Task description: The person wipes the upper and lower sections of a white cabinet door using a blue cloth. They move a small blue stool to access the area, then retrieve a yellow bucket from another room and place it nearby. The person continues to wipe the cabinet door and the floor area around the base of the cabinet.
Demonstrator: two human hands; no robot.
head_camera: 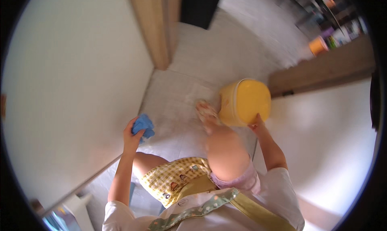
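Observation:
A crumpled blue cloth point(144, 125) is gripped in my left hand point(132, 133), in front of the white wall on the left. My right hand point(257, 124) holds a yellow plastic bucket point(229, 104) by its near edge, the thumb lying over the flat yellow top face point(254, 99). A pale band runs around the bucket just below that face. Whether the face is a lid or the base, I cannot tell. The inside of the bucket is hidden. Between my hands, my sandalled foot point(208, 111) steps on the grey tiled floor point(178, 94).
Ahead is a doorway between a wooden frame point(164, 49) on the left and another wooden frame point(320, 70) on the right. A black panel point(199, 7) stands past the left frame. Blurred items, with an orange container point(318, 45) among them, lie at the upper right. White walls flank me.

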